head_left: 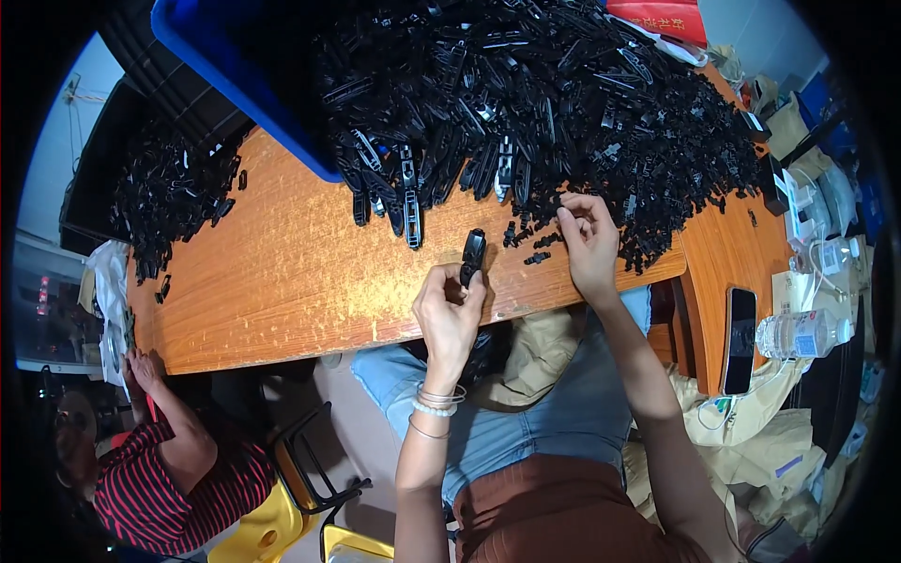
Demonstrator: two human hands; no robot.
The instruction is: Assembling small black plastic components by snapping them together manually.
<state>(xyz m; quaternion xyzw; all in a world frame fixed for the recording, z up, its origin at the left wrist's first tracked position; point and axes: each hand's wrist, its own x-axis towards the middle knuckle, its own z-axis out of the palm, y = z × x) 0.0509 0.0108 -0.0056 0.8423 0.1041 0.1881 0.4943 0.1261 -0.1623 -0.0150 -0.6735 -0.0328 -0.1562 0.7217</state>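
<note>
Near the table's front edge, my left hand [445, 314] grips a small, oblong black plastic part [474, 251] between thumb and fingers, its far end sticking up. My right hand [593, 249] is over the near edge of a spread of tiny black plastic pieces [648, 202]. Its fingers are curled toward the thumb, and whatever sits between the fingertips is too small to make out. A few tiny black pieces [538, 257] lie loose between my hands. Beyond them rises a big heap of long black plastic parts [441, 89].
A blue bin [253, 94] tilts over the wooden table [282, 272]. Another black heap [174, 188] lies at the left. A phone [740, 340] and plastic bottle [798, 335] are at the right. A person in a striped top [178, 488] sits at the lower left.
</note>
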